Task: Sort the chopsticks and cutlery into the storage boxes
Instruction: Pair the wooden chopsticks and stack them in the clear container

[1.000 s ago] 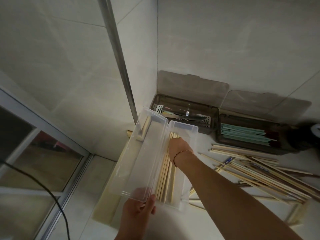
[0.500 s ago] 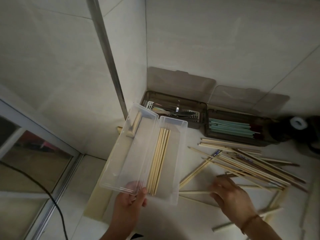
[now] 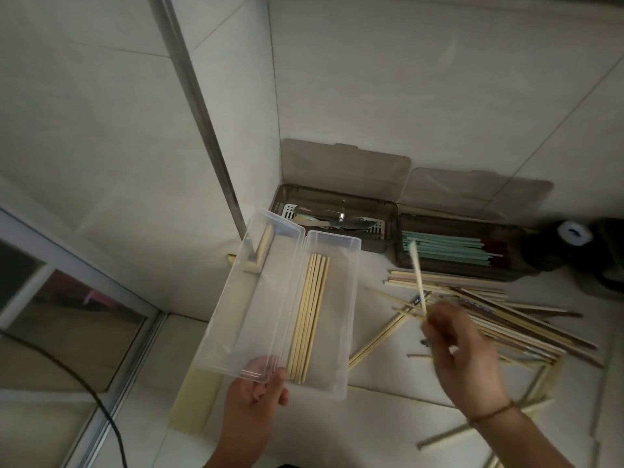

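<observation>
From the head camera we look down at a pale counter [image 3: 398, 420] in a tiled corner. Our left hand [image 3: 255, 403] grips the near end of a clear plastic storage box [image 3: 334, 336], thumb on the edge of its open clear lid [image 3: 260, 298], which lies folded out to the left. Inside the box a small row of pale wooden chopsticks [image 3: 309, 315] lies lengthwise along its left side.

Our right hand [image 3: 462, 352], with a thin brown cord bracelet [image 3: 491, 412] at the wrist, is raised above the counter to the right of the clear box, fingers curled round the lower end of a single pale chopstick [image 3: 418, 282]. The stick points up and away, its blurred tip in front of the right-hand dark box.

Beneath and beyond that hand a loose pile of mixed wooden chopsticks [image 3: 506, 319] sprawls across the counter, some pale, some darker.

Against the back wall stand two smoky brown translucent boxes with lids leaning open. The left brown box [image 3: 334, 211] holds metal cutlery [image 3: 344, 222] on a slotted tray; the right brown box [image 3: 466, 268] holds pale green chopsticks [image 3: 449, 249] with dark red ends.

A black cable [image 3: 84, 393] crosses the lower left, over a window frame.
</observation>
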`<state>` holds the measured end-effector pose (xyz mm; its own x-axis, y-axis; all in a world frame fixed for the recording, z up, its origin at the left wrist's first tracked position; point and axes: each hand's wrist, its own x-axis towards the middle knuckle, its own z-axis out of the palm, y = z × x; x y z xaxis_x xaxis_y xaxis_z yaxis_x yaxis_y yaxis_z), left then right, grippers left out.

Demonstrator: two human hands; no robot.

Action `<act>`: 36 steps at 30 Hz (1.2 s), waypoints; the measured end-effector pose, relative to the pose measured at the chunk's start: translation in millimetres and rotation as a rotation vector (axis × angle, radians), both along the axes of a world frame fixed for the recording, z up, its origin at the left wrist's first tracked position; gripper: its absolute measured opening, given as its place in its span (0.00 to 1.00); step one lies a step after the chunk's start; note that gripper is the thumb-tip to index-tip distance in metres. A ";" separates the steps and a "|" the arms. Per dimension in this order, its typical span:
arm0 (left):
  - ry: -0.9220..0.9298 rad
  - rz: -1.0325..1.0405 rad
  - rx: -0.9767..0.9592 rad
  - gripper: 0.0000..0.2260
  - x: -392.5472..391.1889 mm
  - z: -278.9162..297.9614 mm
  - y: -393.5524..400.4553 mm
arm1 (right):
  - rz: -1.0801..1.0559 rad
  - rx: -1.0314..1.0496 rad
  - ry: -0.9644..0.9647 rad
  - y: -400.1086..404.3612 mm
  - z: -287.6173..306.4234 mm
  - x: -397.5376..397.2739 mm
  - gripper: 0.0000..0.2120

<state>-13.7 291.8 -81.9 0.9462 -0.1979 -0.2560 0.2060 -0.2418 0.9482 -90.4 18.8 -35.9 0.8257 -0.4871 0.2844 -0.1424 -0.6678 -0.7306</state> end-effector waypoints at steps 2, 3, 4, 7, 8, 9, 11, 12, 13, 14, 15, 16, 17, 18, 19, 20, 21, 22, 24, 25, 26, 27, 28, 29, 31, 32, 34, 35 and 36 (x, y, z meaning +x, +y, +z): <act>-0.010 -0.011 -0.003 0.03 -0.3 -1.8 0.5 | 0.051 0.174 -0.097 26.5 20.9 31.0 0.13; -0.014 -0.004 -0.003 0.02 0.1 -2.7 0.8 | 0.089 0.183 -0.069 39.2 27.9 47.6 0.13; -0.012 0.000 -0.011 0.02 0.4 -2.9 0.9 | 0.133 0.152 0.019 50.4 32.0 64.5 0.10; 0.002 -0.005 -0.023 0.03 2.6 -5.6 2.0 | 0.219 -0.014 0.452 75.9 28.9 110.0 0.04; 0.004 -0.008 -0.020 0.04 3.2 -6.9 2.6 | 0.226 -0.093 0.598 80.5 24.0 122.2 0.06; -0.002 -0.009 -0.014 0.04 3.8 -7.6 3.4 | 0.237 -0.171 0.735 83.8 19.5 132.5 0.08; -0.007 -0.018 -0.015 0.01 3.8 -9.4 4.3 | 0.269 -0.303 0.927 88.9 13.2 146.4 0.10; -0.009 -0.025 -0.016 0.03 3.5 -10.1 4.6 | 0.278 -0.345 0.977 90.5 10.7 150.6 0.11; -0.007 -0.027 -0.013 0.04 3.4 -11.4 5.3 | 0.274 -0.357 1.005 91.7 7.0 153.8 0.12; -0.006 -0.024 -0.021 0.04 3.3 -11.3 5.6 | 0.264 -0.351 1.018 92.3 2.6 157.0 0.14; -0.006 -0.017 -0.026 0.04 3.4 -11.3 5.8 | 0.261 -0.351 1.023 93.7 -0.9 159.4 0.15; -0.010 -0.012 -0.039 0.04 3.3 -11.8 6.0 | 0.270 -0.361 1.037 95.9 -2.4 161.1 0.16; -0.019 -0.012 -0.046 0.02 3.3 -12.9 6.2 | 0.288 -0.383 1.054 98.1 -4.1 161.7 0.16; -0.033 -0.016 -0.047 0.01 3.1 -13.3 6.1 | 0.309 -0.406 1.067 99.6 -6.4 162.0 0.17; -0.049 -0.018 -0.039 0.02 3.2 -14.0 6.3 | 0.332 -0.429 1.071 100.7 -7.0 161.3 0.17; -0.054 -0.023 -0.034 0.03 3.2 -14.8 6.6 | 0.359 -0.454 1.070 101.4 -6.1 160.4 0.17; -0.051 -0.026 -0.035 0.02 3.4 -15.3 7.2 | 0.388 -0.476 1.050 101.4 -5.7 159.2 0.16; -0.046 -0.029 -0.035 0.01 3.4 -15.2 7.4 | 0.415 -0.485 1.023 100.6 -5.5 156.5 0.15; -0.043 -0.047 -0.042 0.02 3.4 -13.0 7.0 | 0.433 -0.483 0.942 98.0 -0.2 146.6 0.14; -0.041 -0.052 -0.050 0.04 3.7 -11.4 6.8 | 0.414 -0.481 0.848 93.9 2.7 138.8 0.14; -0.031 -0.059 -0.060 0.06 3.9 -9.9 7.0 | 0.378 -0.472 0.691 88.0 5.0 129.1 0.13; -0.014 -0.066 -0.068 0.06 4.2 -9.0 6.9 | 0.340 -0.443 0.500 80.4 7.6 115.9 0.12; -0.003 -0.072 -0.081 0.05 4.3 -7.9 7.2 | 0.306 -0.381 0.311 70.8 9.7 100.4 0.09; 0.007 -0.076 -0.088 0.04 4.1 -7.8 7.4 | 0.256 -0.309 0.147 58.8 7.9 81.8 0.07; 0.026 -0.054 -0.111 0.03 2.5 -9.1 7.1 | 0.126 -0.251 0.074 34.7 -4.0 38.7 0.05; 0.033 -0.033 -0.119 0.03 2.2 -9.5 6.0 | 0.090 -0.272 0.137 25.1 -13.5 17.0 0.04; 0.037 -0.009 -0.119 0.06 1.3 -11.1 4.5 | 0.137 -0.400 0.314 11.1 -37.6 -20.4 0.03; 0.036 -0.005 -0.117 0.07 1.2 -11.7 3.7 | 0.184 -0.465 0.390 6.5 -48.8 -35.5 0.06; 0.035 0.000 -0.117 0.08 1.2 -12.4 3.5 | 0.214 -0.523 0.411 2.0 -60.4 -47.7 0.09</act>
<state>-12.5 295.4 -94.2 0.9372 -0.2283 -0.2639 0.2393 -0.1298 0.9622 -138.2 20.8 -96.3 0.9792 -0.1860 0.0808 -0.1645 -0.9615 -0.2203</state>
